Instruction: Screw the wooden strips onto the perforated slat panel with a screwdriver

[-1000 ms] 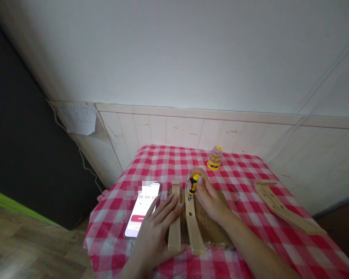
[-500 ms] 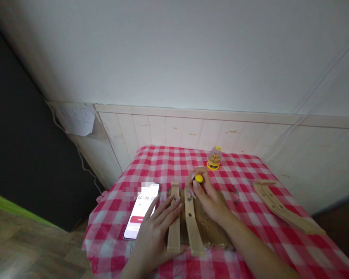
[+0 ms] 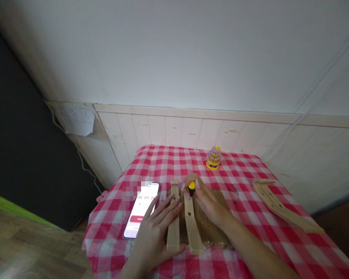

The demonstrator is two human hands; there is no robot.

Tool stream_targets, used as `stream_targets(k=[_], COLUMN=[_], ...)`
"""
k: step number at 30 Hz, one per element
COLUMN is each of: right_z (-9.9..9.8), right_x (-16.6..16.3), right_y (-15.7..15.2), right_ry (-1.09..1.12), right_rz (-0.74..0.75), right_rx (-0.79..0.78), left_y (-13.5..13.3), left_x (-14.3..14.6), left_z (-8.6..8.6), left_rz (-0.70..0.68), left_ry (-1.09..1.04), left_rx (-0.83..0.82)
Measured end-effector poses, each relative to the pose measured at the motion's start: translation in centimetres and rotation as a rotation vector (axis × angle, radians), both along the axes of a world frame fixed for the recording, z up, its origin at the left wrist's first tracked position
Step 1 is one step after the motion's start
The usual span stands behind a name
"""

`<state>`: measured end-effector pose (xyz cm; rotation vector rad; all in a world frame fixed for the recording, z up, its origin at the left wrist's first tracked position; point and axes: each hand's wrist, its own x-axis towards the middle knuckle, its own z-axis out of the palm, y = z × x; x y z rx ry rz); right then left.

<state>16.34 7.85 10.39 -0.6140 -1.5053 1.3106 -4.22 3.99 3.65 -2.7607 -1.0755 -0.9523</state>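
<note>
My right hand [image 3: 208, 201] is closed around a small screwdriver [image 3: 191, 186] with a yellow and black handle. It stands over the far end of a curved wooden leg [image 3: 194, 234], which has a hole lower down; the tip is hidden. My left hand [image 3: 157, 224] grips a second wooden leg [image 3: 173, 232], with fingers laid across its top and the thumb low at its near end. Both legs lie side by side on a brown board [image 3: 212, 228].
A phone [image 3: 133, 228] showing a timer lies left of my left hand. A clear-capped bit holder [image 3: 213, 159] stands at the back. Loose screws [image 3: 235, 192] and joined wooden pieces [image 3: 282, 209] lie rightward on the checked tablecloth [image 3: 168, 162].
My right hand has moved slightly down and left with the screwdriver, which now stands more upright over the leg's upper hole and covers it. My left hand stays in place.
</note>
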Motion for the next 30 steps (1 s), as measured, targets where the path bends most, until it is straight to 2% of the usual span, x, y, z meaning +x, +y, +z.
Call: stream_targets(k=[7, 13, 17, 30], right_z=[0.2, 0.6, 0.9, 1.0], right_x=[-0.2, 0.0, 0.0, -0.2], right_y=[0.2, 0.4, 0.5, 0.3], right_ry=[-0.013, -0.036, -0.015, 0.033], right_rz=[-0.05, -0.259, -0.2, -0.182], right_rx=[0.002, 0.1, 0.166, 0.091], left_y=[0.1, 0.1, 0.0, -0.4], left_x=[-0.1, 0.0, 0.1, 0.2], left_z=[0.0, -0.1, -0.1, 0.2], left_rz=[-0.007, -0.009, -0.003, 0.047], left_ry=[0.006, -0.003, -0.003, 0.046], left_rx=[0.015, 0.017, 0.01, 0.121])
